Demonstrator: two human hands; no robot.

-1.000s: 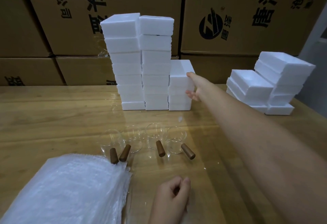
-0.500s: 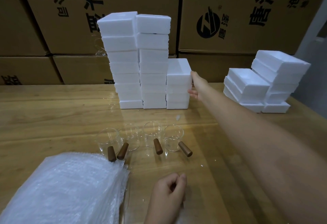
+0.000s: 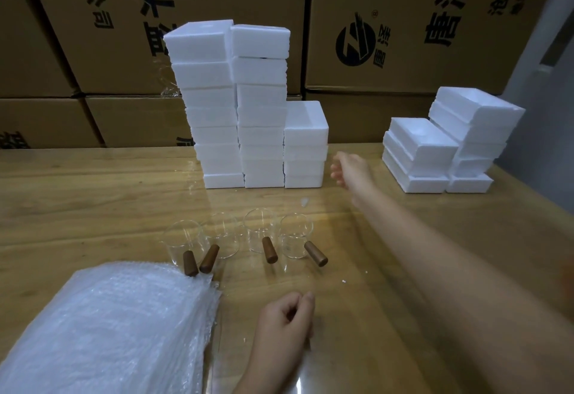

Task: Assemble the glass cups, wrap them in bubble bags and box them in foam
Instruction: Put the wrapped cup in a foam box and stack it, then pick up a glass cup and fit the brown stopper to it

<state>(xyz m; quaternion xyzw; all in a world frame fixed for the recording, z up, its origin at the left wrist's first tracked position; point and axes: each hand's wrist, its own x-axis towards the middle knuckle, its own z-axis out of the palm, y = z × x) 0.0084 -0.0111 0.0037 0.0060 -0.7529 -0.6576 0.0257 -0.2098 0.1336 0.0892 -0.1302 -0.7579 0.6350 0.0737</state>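
Right hand [image 3: 351, 168] is hanging over the far half of the worktop [image 3: 93, 207], fingers loosely spread, holding nothing; it's just beside the short foam stack [image 3: 306, 145], not touching as far as the motion blur lets me judge. Left hand [image 3: 287, 322] is resting near the front edge, loosely curled, empty.

Four glass cups [image 3: 261, 235] are standing in a row mid-worktop, wooden handles [image 3: 268, 250] pointing toward the front edge, so the assembly looks done. Bubble bags [image 3: 105, 328] are piling at the front-left corner, touching the leftmost handle. The tall foam stacks [image 3: 230, 104] are sitting toward the back edge, with more foam [image 3: 447, 145] at the back right.

Risks: the tall stacks are leaning unevenly, so bumping them while pulling a foam box could be toppling them onto the cups. The forearm is passing close over the rightmost cup; a low sweep back could be clipping it. Dragging a bag could be catching that left handle.
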